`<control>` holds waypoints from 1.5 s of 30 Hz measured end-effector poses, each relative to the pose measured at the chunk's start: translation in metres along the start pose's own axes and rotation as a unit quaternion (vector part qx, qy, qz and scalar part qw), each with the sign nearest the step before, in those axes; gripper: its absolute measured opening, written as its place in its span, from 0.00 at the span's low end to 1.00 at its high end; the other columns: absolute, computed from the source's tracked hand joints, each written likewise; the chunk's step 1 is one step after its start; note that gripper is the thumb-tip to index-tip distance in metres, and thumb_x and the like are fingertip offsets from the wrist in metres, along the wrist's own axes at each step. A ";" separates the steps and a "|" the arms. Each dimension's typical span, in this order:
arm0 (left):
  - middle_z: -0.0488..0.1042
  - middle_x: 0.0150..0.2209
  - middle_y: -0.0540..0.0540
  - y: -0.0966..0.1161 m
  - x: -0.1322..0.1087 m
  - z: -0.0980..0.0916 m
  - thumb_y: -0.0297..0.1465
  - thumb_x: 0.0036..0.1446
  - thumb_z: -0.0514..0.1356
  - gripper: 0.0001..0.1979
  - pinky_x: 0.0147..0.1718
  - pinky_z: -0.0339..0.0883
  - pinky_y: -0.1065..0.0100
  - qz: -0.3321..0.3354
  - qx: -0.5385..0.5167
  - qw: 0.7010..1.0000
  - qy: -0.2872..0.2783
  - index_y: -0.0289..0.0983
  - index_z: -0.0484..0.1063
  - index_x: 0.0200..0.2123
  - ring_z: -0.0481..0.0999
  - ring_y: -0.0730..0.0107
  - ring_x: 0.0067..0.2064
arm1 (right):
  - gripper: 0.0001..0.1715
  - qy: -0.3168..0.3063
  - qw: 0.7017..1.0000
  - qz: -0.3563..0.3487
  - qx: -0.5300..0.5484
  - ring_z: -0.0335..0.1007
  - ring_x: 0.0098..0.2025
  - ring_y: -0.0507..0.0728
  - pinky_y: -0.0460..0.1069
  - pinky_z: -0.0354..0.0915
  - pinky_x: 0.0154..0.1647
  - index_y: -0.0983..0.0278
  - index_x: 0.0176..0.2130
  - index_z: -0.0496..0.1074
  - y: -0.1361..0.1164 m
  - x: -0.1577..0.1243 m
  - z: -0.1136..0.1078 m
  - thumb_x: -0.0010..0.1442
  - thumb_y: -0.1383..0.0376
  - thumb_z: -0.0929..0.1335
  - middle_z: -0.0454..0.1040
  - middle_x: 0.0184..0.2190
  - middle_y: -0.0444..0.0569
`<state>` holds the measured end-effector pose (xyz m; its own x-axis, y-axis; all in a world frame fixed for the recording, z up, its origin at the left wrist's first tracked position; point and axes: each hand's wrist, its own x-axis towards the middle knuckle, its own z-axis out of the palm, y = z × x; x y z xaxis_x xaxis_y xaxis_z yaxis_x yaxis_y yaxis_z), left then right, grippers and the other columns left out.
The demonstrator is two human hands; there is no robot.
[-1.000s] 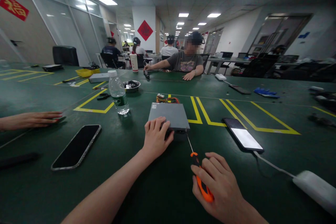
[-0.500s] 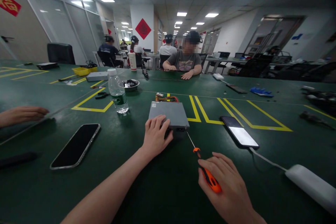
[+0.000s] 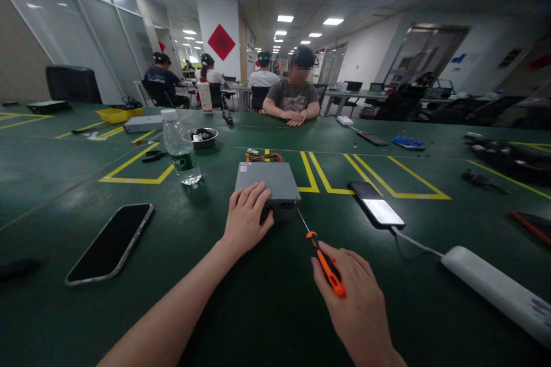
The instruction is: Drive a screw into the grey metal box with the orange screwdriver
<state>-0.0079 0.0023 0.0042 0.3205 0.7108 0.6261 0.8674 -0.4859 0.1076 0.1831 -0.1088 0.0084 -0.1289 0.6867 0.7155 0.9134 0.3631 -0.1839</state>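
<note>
A grey metal box (image 3: 269,180) with coloured wires at its far end lies on the green table (image 3: 64,172) in front of me. My left hand (image 3: 245,221) rests on its near left corner, fingers curled over the edge. My right hand (image 3: 357,298) is closed round the orange-and-black handle of a screwdriver (image 3: 322,258). The thin shaft points at the box's near right corner, its tip just short of it or touching; I cannot tell which.
A black phone (image 3: 109,242) lies at the left, a lit phone (image 3: 376,204) at the right, cabled to a white power strip (image 3: 495,287). A water bottle (image 3: 179,148) and a metal bowl (image 3: 203,136) stand behind. A person (image 3: 293,97) sits across the table.
My view has swung to the right and the other person's hand at the left edge has drawn back out of sight. My right hand shifted slightly with the screwdriver; my left hand stays on the box.
</note>
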 end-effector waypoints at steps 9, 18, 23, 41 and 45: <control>0.62 0.57 0.46 -0.008 0.001 -0.007 0.31 0.55 0.53 0.23 0.53 0.51 0.57 0.028 -0.020 0.999 -0.033 0.43 0.59 0.55 0.58 0.60 0.58 | 0.19 -0.025 0.998 0.054 -0.002 0.69 0.32 0.57 0.54 0.63 0.35 0.64 0.46 0.65 -0.006 -0.002 0.001 0.62 0.54 0.59 0.70 0.29 0.48; 0.62 0.57 0.45 -0.011 0.001 -0.009 0.31 0.55 0.53 0.22 0.53 0.51 0.56 0.028 -0.027 0.998 -0.046 0.44 0.60 0.55 0.58 0.60 0.58 | 0.11 0.000 0.999 0.036 -0.011 0.69 0.33 0.56 0.55 0.62 0.39 0.63 0.40 0.66 -0.009 0.003 -0.003 0.63 0.62 0.58 0.71 0.30 0.49; 0.64 0.55 0.45 -0.005 0.001 -0.004 0.33 0.55 0.53 0.19 0.51 0.51 0.55 0.008 -0.016 1.000 -0.020 0.43 0.63 0.52 0.60 0.59 0.56 | 0.12 -0.004 0.999 0.044 -0.011 0.68 0.33 0.57 0.55 0.62 0.38 0.63 0.40 0.67 -0.009 -0.001 0.001 0.63 0.61 0.58 0.70 0.30 0.49; 0.67 0.52 0.44 0.007 0.004 0.004 0.36 0.56 0.54 0.14 0.48 0.52 0.54 -0.043 0.002 0.998 0.043 0.43 0.67 0.46 0.63 0.57 0.52 | 0.12 -0.015 0.999 0.045 0.026 0.67 0.38 0.58 0.58 0.62 0.43 0.63 0.44 0.66 -0.019 -0.006 0.008 0.60 0.67 0.60 0.70 0.34 0.50; 0.67 0.52 0.44 0.006 0.004 0.005 0.36 0.56 0.54 0.14 0.48 0.51 0.55 -0.042 0.001 0.998 0.039 0.43 0.67 0.46 0.63 0.57 0.53 | 0.12 0.002 0.999 0.028 0.044 0.67 0.38 0.57 0.58 0.61 0.45 0.63 0.44 0.65 -0.027 -0.003 0.006 0.59 0.69 0.61 0.70 0.34 0.49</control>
<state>0.0007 0.0045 0.0032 0.2151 0.7074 0.6733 0.8913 -0.4240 0.1607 0.1566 -0.1164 0.0071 -0.0776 0.7046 0.7053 0.8816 0.3789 -0.2815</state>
